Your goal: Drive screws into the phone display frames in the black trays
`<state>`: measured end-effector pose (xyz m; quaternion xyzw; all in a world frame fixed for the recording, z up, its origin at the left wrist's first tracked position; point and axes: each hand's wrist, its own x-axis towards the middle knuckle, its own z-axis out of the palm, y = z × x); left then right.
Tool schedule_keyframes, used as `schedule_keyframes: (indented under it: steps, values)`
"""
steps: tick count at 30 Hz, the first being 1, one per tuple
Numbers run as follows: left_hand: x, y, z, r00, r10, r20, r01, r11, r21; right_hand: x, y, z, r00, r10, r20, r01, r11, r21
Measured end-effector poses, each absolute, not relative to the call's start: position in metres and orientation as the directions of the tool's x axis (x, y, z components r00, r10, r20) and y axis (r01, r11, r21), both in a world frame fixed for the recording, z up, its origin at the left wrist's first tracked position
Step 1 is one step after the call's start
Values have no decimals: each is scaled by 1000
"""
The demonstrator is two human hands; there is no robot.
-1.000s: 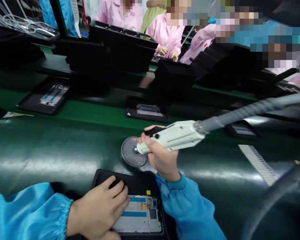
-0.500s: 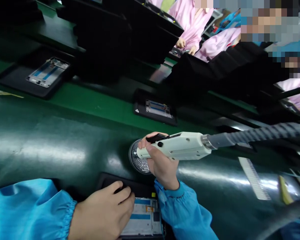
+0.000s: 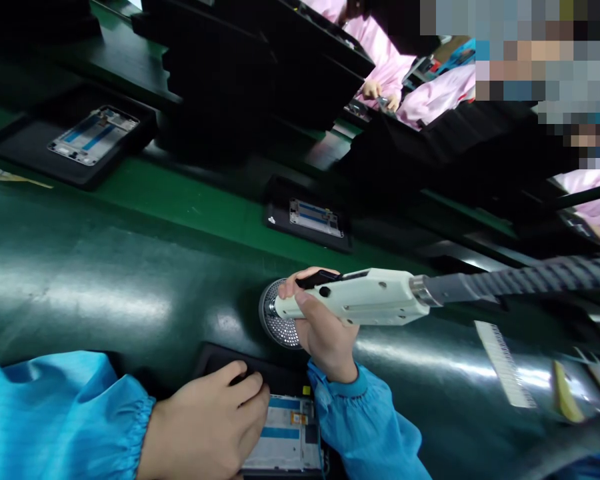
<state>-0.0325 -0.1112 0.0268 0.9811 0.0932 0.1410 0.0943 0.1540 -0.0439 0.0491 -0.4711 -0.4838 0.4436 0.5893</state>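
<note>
Your right hand (image 3: 325,333) is wrapped around the white handheld tool (image 3: 360,307), grip closed on its body with the thumb near the black trigger, holding it level above the dark green bench (image 3: 105,267). A grey ribbed hose (image 3: 520,283) runs from the tool's rear toward the right edge. Just behind your knuckles lies a round perforated metal disc (image 3: 275,320) on the bench. Your left hand (image 3: 210,427) presses flat, fingers spread and holding nothing, on the black tray (image 3: 220,360) at the near edge; the tray carries a phone frame (image 3: 285,440) with blue strips. Farther back, two more trays with frames (image 3: 93,133) (image 3: 315,217) sit on the green belt (image 3: 180,200).
</note>
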Motion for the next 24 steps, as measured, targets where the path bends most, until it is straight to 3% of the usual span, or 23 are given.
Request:
schedule_keyframes:
  steps: [24]
  values:
    - [-32,-112,26,939,218,265,160,-962,223,150,-43,50,160,974,162,-81,176,-981]
